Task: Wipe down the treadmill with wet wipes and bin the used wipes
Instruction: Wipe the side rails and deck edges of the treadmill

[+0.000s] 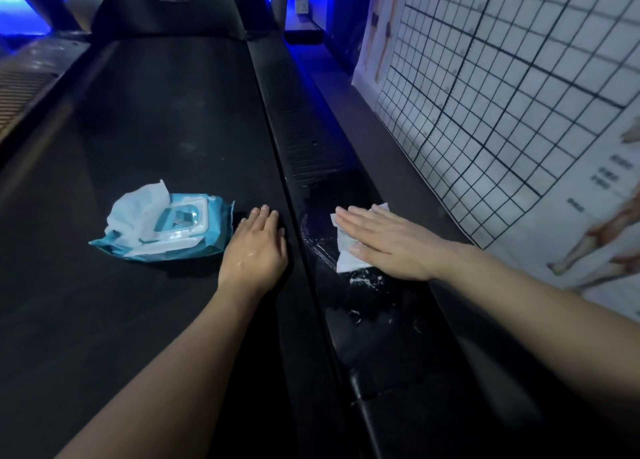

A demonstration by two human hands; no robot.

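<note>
The right hand (384,242) lies flat, palm down, fingers straight and close together pointing toward ten o'clock, pressing a crumpled white wet wipe (346,250) onto the glossy black right side rail (367,323) of the treadmill; the forearm runs back to four o'clock, bare to the frame edge. The left hand (258,247) rests open on the dark treadmill belt (149,119), fingers relaxed and slightly spread toward twelve o'clock, holding nothing, its little finger close to the seam where belt meets rail. At nine o'clock from that hand, just beside it, sits a teal plastic pack of wet wipes (162,228) with its white flip lid raised and a fresh sheet bunched out of the opening. Wet streaks and white flecks shine on the rail around and at six o'clock of the wipe, though the dim light makes it hard to judge how far the damp patch reaches. Toward twelve o'clock the rail continues ribbed and bare, and the belt stretches open to the black motor hood (166,11). At three o'clock a white gridded wall poster (502,105) stands close along the rail's outer edge.
</note>
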